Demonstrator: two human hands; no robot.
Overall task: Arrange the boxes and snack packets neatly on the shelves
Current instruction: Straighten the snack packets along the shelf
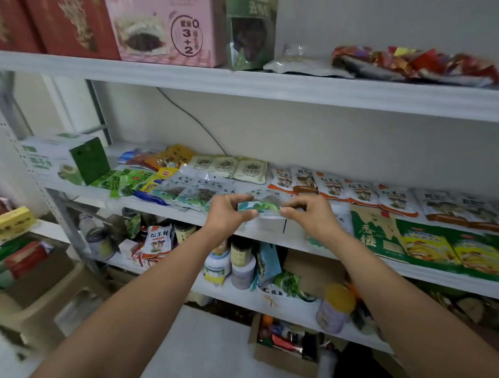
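Green-white packet (259,209) | pinched by left hand (228,215), right hand (309,214) | label blurred

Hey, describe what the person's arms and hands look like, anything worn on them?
Both forearms are bare up to the frame edge: no sleeves, gloves, watch or bracelet show. The left hand and right hand show no rings on the visible fingers, and the nails look short.

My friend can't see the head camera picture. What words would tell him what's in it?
Two bare hands, left hand and right hand, hold a small green-and-white snack packet by its ends over the middle shelf, which is covered with rows of packets. Boxes, including a pink box, stand above.
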